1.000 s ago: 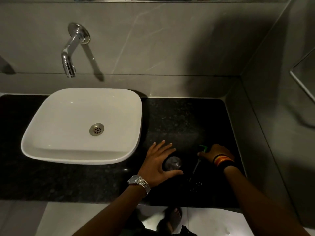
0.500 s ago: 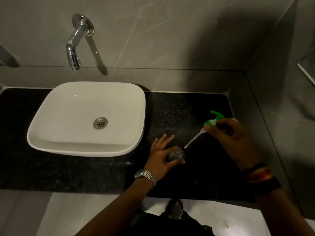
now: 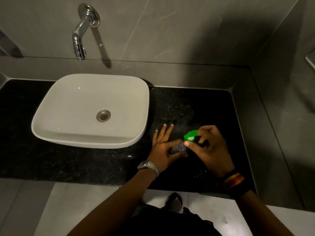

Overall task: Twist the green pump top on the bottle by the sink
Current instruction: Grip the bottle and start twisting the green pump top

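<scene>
A small clear bottle [image 3: 178,148] stands on the black counter [image 3: 85,160], right of the white sink [image 3: 92,109]. My left hand [image 3: 163,147] wraps around the bottle from the left, thumb and forefinger on it, the other fingers stretched out. The green pump top [image 3: 190,136] sits right over the bottle's mouth. My right hand [image 3: 209,147] pinches the pump top from the right with thumb and fingers. The pump's tube is hidden.
A chrome tap [image 3: 81,31] comes out of the grey wall above the sink. A grey side wall [image 3: 281,116] closes the counter on the right. Water drops [image 3: 198,173] lie on the counter near my right wrist. A sandalled foot [image 3: 174,201] shows below the counter edge.
My right hand lifted the pump top off the counter, swung it up with its tube over the bottle, then brought it down onto the bottle's mouth. My left hand closed around the bottle.
</scene>
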`<state>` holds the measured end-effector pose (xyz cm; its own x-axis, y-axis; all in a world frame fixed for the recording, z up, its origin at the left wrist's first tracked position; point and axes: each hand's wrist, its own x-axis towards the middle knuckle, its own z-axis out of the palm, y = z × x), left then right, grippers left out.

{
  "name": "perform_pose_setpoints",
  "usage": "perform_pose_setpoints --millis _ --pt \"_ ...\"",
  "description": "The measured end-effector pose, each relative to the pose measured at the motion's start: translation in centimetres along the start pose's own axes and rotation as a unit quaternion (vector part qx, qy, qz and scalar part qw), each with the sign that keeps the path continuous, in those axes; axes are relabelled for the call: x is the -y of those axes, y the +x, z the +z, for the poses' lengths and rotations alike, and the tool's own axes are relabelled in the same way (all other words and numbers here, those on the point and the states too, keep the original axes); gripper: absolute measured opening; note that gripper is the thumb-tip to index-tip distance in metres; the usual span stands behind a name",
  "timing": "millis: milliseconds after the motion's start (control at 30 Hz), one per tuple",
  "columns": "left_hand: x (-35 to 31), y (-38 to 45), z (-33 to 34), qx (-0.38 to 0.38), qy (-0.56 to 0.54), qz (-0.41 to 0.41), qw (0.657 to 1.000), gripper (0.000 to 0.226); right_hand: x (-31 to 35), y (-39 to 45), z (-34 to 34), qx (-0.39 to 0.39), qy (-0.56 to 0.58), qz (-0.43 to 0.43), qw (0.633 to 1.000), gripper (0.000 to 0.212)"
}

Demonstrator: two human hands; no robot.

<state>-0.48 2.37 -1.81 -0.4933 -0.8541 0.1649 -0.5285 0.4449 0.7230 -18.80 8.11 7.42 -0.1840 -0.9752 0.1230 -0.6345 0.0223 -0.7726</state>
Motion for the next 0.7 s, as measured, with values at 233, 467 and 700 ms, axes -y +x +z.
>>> perform_pose_setpoints --millis 233,467,700 --pt "0.5 -0.1 0.3 -0.003 0.027 0.010 1.000 0.029 -2.4 -0.9 4.4 -0.001 -0.031 -0.004 1.000 0.025" --pt "0.8 0.0 0.4 -0.009 0.014 0.009 1.000 0.021 -2.2 -1.2 5.4 -0.046 -0.031 0.025 0.998 0.028" --pt "0.5 -0.1 0.4 -0.010 0.017 0.013 1.000 0.038 -2.4 0.3 3.6 0.039 -0.097 -0.022 0.994 0.026"
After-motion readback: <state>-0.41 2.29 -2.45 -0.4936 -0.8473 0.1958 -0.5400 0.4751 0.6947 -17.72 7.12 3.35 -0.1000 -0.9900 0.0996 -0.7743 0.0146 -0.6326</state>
